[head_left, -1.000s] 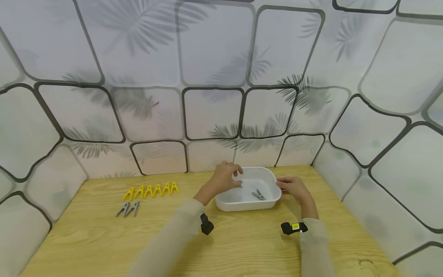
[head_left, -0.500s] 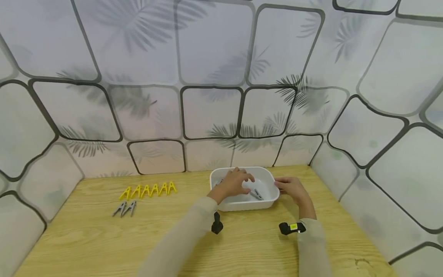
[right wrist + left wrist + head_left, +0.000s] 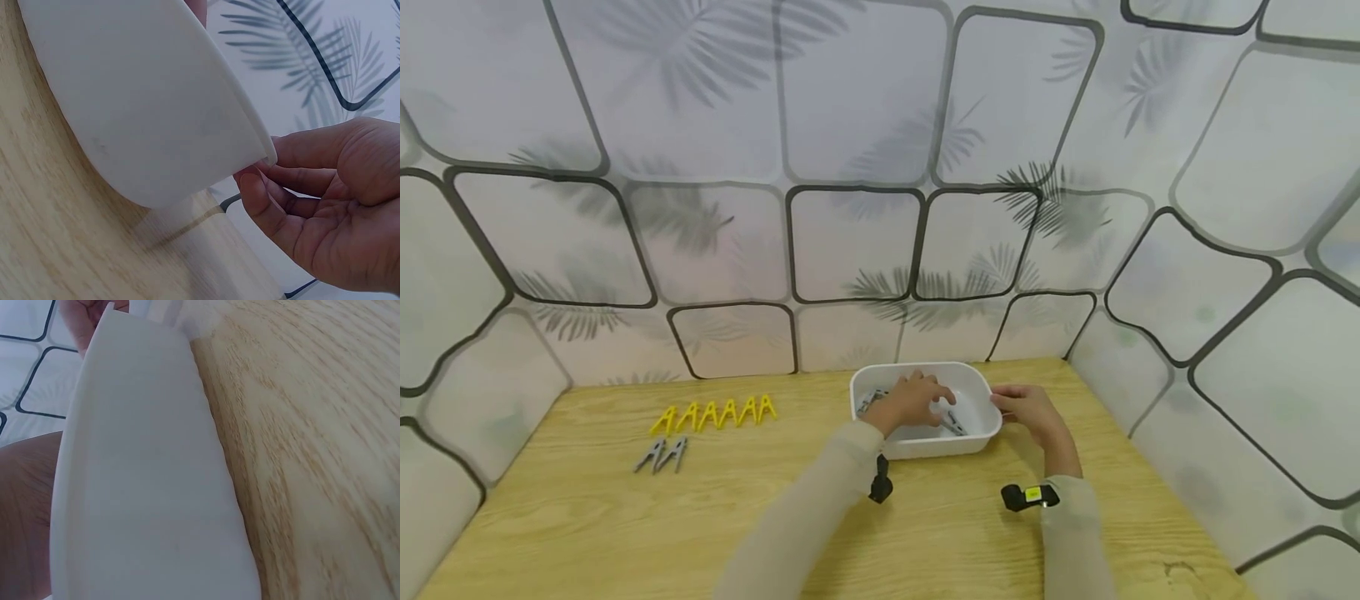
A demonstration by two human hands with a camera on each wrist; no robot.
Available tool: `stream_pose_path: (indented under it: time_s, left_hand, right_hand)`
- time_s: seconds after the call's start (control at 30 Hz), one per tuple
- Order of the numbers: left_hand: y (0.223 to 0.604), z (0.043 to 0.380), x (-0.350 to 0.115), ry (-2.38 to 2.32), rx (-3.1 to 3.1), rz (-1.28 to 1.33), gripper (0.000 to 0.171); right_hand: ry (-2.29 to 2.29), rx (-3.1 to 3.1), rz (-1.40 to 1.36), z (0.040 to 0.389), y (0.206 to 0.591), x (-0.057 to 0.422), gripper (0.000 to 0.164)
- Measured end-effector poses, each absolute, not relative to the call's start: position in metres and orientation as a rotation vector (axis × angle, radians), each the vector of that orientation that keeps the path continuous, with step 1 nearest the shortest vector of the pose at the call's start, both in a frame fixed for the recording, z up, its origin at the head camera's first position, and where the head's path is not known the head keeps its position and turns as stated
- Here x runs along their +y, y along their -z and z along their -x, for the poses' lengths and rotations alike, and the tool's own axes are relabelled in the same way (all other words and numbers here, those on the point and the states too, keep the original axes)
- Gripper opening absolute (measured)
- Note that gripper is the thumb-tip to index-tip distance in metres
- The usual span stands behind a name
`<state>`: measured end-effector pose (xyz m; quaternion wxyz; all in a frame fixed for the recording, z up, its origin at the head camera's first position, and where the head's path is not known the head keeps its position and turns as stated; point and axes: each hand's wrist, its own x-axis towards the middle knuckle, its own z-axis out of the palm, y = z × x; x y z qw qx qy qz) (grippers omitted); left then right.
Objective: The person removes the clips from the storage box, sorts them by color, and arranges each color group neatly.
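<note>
while the right hand (image 3: 1028, 410) pinches the right-end rim of a white tray (image 3: 936, 448), fingertips gathered at its lip, the tray rests on the wooden table (image 3: 700, 525), ahead of the person and near the wall; the grip presumably steadies it against sliding. inside, a gray cluster of clips (image 3: 871, 401) lies at the left end and a single gray clip (image 3: 953, 425) nearer the right. well apart, to the left, six yellow clips (image 3: 728, 406) form a row with two gray clips (image 3: 659, 446) just below, an arrangement that appears deliberate, perhaps to show each colour at a glance. the left hand (image 3: 916, 402) is inside the tray, its forearm slanting over the near wall, palm downward, fingers loosely arched, forefinger and thumb parted near the single clip; from where i stand, i cannot tell whether it touches it. the left wrist view shows mostly the tray's outer wall. the right forearm reaches nearly straight forward, the hand bent inward to the rim.
</note>
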<state>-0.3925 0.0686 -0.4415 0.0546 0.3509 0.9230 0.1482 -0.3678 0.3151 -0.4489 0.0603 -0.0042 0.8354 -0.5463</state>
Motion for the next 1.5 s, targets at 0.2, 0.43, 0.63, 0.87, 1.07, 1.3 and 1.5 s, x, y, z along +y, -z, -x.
stream_pose_path:
  time_s: [0.2, 0.43, 0.63, 0.87, 1.07, 1.3, 1.5]
  left_hand:
    - [0.442, 0.393, 0.072, -0.427, 2.771, -1.030, 0.037]
    - [0.445, 0.397, 0.075, -0.343, 2.778, -1.021, 0.031]
    - [0.447, 0.395, 0.072, -0.386, 2.793, -0.978, 0.028]
    - [0.445, 0.393, 0.066, -0.445, 2.797, -0.959, 0.023]
    - [0.444, 0.394, 0.059, -0.465, 2.808, -0.945, 0.021]
    - [0.441, 0.400, 0.047, -0.492, 2.826, -0.945, 0.021]
    - [0.434, 0.403, 0.034, -0.590, 2.833, -0.961, 0.020]
  right_hand:
    - [1.668, 2.510, 0.023, 0.366, 0.448, 0.314, 0.041]
    - [1.658, 2.522, 0.038, 0.365, 0.448, 0.315, 0.042]
    - [1.669, 2.525, 0.049, 0.365, 0.449, 0.313, 0.041]
    - [1.680, 2.528, 0.062, 0.367, 0.451, 0.314, 0.040]
    - [1.662, 2.532, 0.064, 0.366, 0.450, 0.315, 0.041]
    - [1.647, 2.536, 0.050, 0.367, 0.450, 0.315, 0.041]
    - [1.635, 2.538, 0.056, 0.366, 0.450, 0.315, 0.042]
